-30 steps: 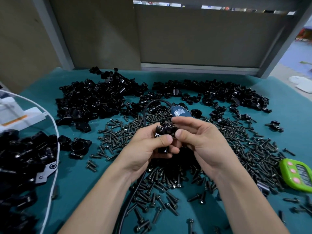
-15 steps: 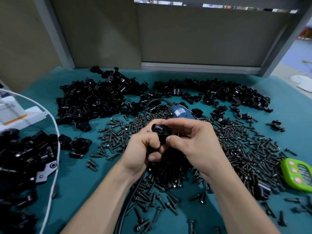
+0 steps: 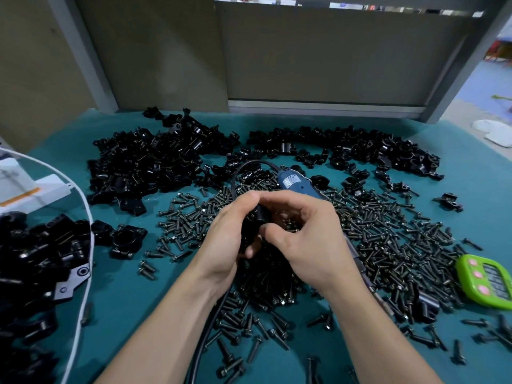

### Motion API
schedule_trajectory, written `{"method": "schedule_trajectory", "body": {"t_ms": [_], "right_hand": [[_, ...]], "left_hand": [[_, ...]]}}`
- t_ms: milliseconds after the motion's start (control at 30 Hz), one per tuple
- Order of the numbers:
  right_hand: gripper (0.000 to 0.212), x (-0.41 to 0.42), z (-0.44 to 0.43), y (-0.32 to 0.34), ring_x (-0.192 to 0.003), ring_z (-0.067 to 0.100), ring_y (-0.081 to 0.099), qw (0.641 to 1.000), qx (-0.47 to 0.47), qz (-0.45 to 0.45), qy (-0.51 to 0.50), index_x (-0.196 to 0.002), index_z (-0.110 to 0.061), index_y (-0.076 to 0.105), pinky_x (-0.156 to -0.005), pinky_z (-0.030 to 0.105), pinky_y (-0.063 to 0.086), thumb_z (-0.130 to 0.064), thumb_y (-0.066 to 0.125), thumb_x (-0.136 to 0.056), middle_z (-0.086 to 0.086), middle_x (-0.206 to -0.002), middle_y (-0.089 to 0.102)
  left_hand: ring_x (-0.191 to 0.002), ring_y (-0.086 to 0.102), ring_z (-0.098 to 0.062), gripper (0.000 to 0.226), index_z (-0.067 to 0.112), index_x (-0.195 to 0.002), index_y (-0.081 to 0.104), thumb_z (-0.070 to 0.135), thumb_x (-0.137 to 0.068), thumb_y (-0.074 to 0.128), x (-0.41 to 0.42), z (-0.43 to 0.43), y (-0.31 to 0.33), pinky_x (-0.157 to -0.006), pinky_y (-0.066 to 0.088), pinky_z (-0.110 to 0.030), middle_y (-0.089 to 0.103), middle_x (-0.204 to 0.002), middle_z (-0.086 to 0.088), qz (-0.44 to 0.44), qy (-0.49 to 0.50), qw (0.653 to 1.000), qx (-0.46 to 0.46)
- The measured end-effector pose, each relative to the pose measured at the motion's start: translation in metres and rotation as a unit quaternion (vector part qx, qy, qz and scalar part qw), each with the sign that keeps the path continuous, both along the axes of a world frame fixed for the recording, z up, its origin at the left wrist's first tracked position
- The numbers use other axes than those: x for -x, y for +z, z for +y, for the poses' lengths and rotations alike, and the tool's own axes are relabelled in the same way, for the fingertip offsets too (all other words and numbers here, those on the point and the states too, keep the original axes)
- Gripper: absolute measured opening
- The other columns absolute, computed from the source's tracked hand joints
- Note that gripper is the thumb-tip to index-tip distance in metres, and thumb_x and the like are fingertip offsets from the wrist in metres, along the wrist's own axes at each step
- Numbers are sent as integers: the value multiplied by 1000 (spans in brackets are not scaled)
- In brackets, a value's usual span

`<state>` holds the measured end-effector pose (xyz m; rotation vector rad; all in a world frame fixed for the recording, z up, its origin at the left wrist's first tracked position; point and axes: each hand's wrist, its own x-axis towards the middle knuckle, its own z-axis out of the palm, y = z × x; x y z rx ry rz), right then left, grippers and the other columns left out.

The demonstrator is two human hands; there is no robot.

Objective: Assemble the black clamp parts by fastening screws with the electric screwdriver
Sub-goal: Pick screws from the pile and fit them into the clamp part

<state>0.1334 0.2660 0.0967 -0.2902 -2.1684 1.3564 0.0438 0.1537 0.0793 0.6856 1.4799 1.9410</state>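
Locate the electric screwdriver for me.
Head view, centre: the electric screwdriver lies on the loose screws, its blue body just beyond the right hand.

Left hand (image 3: 230, 236) is curled round a black clamp part (image 3: 260, 217), right hand (image 3: 304, 245) pinches it from the other side, thumb low, fingers arched over top, wrists angled inward.

The left hand (image 3: 227, 239) closed further round the black clamp part (image 3: 260, 217), which turned in the grip from a fingertip pinch, while the right hand (image 3: 307, 245) curled its fingers over it, hiding most of it.
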Motion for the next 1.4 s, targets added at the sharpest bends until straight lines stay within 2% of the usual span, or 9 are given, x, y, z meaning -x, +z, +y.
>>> {"method": "schedule_trajectory", "body": {"t_ms": [200, 333, 400, 500, 633, 733, 900, 1133, 1400], "right_hand": [[44, 1, -5, -6, -113, 5, 64, 998, -63, -20, -16, -118, -43, 70, -102, 26, 48, -12, 75, -86, -15, -113, 72], [42, 2, -9, -6, -115, 2, 60, 996, -76, -32, -17, -117, -47, 68, -102, 20, 44, -18, 74, -86, -15, -116, 70], [41, 3, -10, -6, -114, 2, 62, 996, -77, -37, -20, -116, -47, 68, -102, 24, 47, -20, 75, -86, -17, -114, 70], [41, 3, -10, -3, -108, -4, 66, 998, -44, -41, -13, -113, -43, 72, -99, 25, 53, -17, 81, -83, -27, -107, 73], [27, -3, 3, 5, -85, -3, 72, 996, -20, -53, -62, -97, -36, 78, -80, 21, 59, -15, 84, -81, -26, -89, 76], [21, -10, 14, 15, -65, -3, 67, 977, -126, -166, -46, -73, -34, 78, -57, 10, 51, -16, 83, -82, -24, -69, 71], [16, -15, 9, 23, -61, -8, 65, 907, -209, -355, 88, -73, -34, 81, -51, 10, 49, -22, 91, -75, -26, -63, 69], [24, -12, -7, 15, -52, 1, 62, 884, -211, -389, 149, -75, -30, 77, -44, 12, 42, -20, 94, -63, -14, -66, 70], [24, -12, -5, 23, -56, 2, 64, 907, -246, -339, 39, -67, -29, 73, -48, 13, 46, -9, 80, -77, -14, -56, 64]], "left_hand": [[-63, 53, -1, 35, 31, -99, 80, 54, -89, 57, 2, 1, 1, -43, 31, -19, 73, -85, 11, 14, 7, 1000, -16], [-60, 53, -8, 62, 21, -91, 81, 69, -95, 42, 3, 1, 3, -38, 29, -21, 68, -81, -2, -70, 31, 997, -32], [-57, 52, -9, 56, 24, -84, 80, 68, -97, 48, 3, 1, 4, -39, 27, -23, 65, -78, -2, -65, 78, 995, 19], [-48, 50, -6, 45, 27, -68, 79, 45, -101, 55, 3, 4, 5, -37, 28, -21, 64, -65, 5, -51, 111, 990, 73], [-41, 35, -11, 42, 15, -77, 81, 40, -98, 53, 5, 4, 7, -35, 25, -21, 59, -65, -6, -62, 136, 987, 65], [-43, 32, -12, 46, 20, -65, 78, 35, -99, 51, 10, 0, 9, -36, 23, -21, 59, -63, -6, -75, 181, 980, 39], [-44, 31, -15, 49, 21, -58, 74, 34, -98, 50, 19, -8, 10, -37, 22, -24, 60, -62, -6, -105, 239, 965, -4], [-44, 27, -16, 49, 22, -57, 73, 34, -98, 49, 21, -9, 10, -41, 20, -27, 59, -63, -6, -115, 249, 962, -2], [-43, 29, -16, 43, 16, -64, 72, 31, -98, 50, 20, -10, 10, -39, 22, -25, 59, -64, -8, -109, 242, 964, -2]]}}
